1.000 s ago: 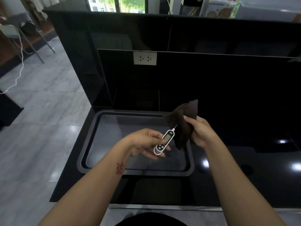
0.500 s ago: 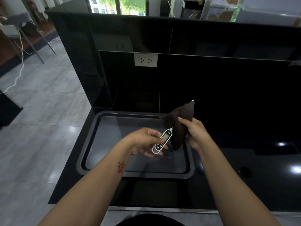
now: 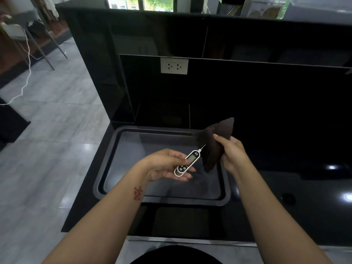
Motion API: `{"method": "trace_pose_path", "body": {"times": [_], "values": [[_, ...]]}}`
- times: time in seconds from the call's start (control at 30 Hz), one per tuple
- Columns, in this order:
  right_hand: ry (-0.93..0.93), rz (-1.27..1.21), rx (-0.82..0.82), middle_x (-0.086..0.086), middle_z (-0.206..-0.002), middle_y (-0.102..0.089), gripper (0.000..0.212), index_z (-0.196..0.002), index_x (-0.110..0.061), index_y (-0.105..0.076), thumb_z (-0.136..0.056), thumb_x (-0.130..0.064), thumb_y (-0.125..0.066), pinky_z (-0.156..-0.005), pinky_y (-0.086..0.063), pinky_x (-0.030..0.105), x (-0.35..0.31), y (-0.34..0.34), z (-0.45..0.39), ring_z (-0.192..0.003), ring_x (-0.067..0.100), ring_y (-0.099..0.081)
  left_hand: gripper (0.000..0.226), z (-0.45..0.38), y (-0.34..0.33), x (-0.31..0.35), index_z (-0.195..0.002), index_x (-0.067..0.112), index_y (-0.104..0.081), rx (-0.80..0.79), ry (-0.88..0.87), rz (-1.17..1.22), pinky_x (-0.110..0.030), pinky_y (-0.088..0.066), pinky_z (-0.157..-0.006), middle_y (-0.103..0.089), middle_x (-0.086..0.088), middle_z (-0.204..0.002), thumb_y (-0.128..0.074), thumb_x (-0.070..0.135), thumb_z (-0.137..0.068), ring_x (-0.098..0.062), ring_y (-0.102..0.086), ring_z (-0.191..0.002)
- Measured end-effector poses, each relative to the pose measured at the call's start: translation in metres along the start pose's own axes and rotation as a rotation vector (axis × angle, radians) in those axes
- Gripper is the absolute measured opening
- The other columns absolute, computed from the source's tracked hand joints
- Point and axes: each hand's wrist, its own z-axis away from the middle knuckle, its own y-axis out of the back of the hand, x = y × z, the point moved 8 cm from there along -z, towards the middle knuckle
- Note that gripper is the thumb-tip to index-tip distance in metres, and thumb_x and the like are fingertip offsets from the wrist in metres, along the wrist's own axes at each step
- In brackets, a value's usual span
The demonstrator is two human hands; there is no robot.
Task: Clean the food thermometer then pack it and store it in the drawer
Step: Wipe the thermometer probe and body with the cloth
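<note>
A white food thermometer [image 3: 187,162] with a small screen and dark buttons lies in my left hand [image 3: 167,164], held over the dark sink. Its thin metal probe points up and to the right, and the far end of the probe is buried in a dark brown cloth [image 3: 213,145]. My right hand [image 3: 231,151] grips that cloth, bunched around the probe, just right of the thermometer.
Below my hands is a dark rectangular sink [image 3: 106,168] set in a glossy black counter [image 3: 295,197]. A black back panel carries a white wall socket [image 3: 174,65]. Grey tiled floor [image 3: 47,140] lies to the left, with a chair and a white cable far left.
The cloth in my right hand slid along the probe toward the thermometer body and back out, so a short piece of probe shows again. My left hand stayed nearly still.
</note>
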Motion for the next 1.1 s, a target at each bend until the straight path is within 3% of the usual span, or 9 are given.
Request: {"method": "trace_pose_path", "body": {"times": [0.27, 0.4, 0.6, 0.77, 0.93, 1.1], "values": [[-0.036, 0.059, -0.054, 0.009, -0.083, -0.076, 0.01, -0.096, -0.008, -0.071, -0.09, -0.004, -0.063, -0.067, -0.06, 0.027, 0.012, -0.007, 0.009, -0.075, 0.019, -0.072, 0.023, 0.007, 0.002, 0.0, -0.113, 0.002, -0.066, -0.027, 0.004, 0.007, -0.038, -0.06, -0.083, -0.072, -0.02, -0.112, -0.063, 0.015, -0.095, -0.027, -0.073, -0.088], [0.014, -0.028, 0.021, 0.009, -0.086, -0.077, 0.01, -0.098, -0.006, -0.071, -0.09, -0.005, -0.064, -0.078, -0.059, 0.032, -0.003, 0.009, 0.0, -0.082, 0.022, -0.072, 0.023, 0.009, 0.0, 0.0, -0.113, 0.005, -0.066, -0.049, 0.001, -0.04, -0.038, -0.061, -0.081, -0.073, -0.017, -0.111, -0.064, 0.018, -0.095, -0.026, -0.073, -0.09], [-0.002, 0.08, -0.066, 0.005, -0.08, -0.076, 0.011, -0.098, -0.01, -0.071, -0.091, -0.005, -0.063, -0.068, -0.056, 0.028, 0.02, -0.021, 0.019, -0.074, 0.017, -0.071, 0.026, 0.007, 0.002, 0.003, -0.117, 0.001, -0.062, 0.011, -0.03, -0.039, -0.038, -0.062, -0.076, -0.075, -0.016, -0.106, -0.061, 0.017, -0.097, -0.024, -0.073, -0.081], [0.056, -0.037, 0.053, 0.005, -0.083, -0.075, 0.011, -0.099, -0.007, -0.07, -0.092, -0.004, -0.062, -0.067, -0.059, 0.023, 0.004, -0.003, 0.013, -0.076, 0.015, -0.072, 0.028, 0.009, -0.001, -0.002, -0.119, 0.002, -0.062, 0.006, -0.049, -0.084, -0.038, -0.062, -0.076, -0.073, -0.018, -0.11, -0.061, 0.019, -0.097, -0.024, -0.071, -0.084], [-0.049, 0.004, -0.1, 0.009, -0.098, -0.075, 0.017, -0.108, -0.008, -0.069, -0.094, -0.009, -0.06, -0.088, -0.055, 0.035, 0.025, -0.017, 0.018, -0.091, 0.021, -0.071, 0.022, 0.012, 0.009, 0.001, -0.114, 0.004, -0.065, 0.058, -0.073, -0.035, -0.042, -0.062, -0.078, -0.073, -0.017, -0.106, -0.059, 0.018, -0.098, -0.021, -0.07, -0.078], [-0.092, -0.253, 0.07, 0.02, -0.119, -0.068, 0.036, -0.128, 0.001, -0.059, -0.095, -0.014, -0.058, -0.095, -0.054, 0.04, 0.016, 0.04, -0.007, -0.107, 0.029, -0.067, 0.024, 0.02, 0.045, 0.002, -0.115, 0.01, -0.066, 0.121, -0.071, -0.071, -0.047, -0.058, -0.088, -0.072, -0.007, -0.096, -0.06, 0.024, -0.097, -0.013, -0.061, -0.067]]}}
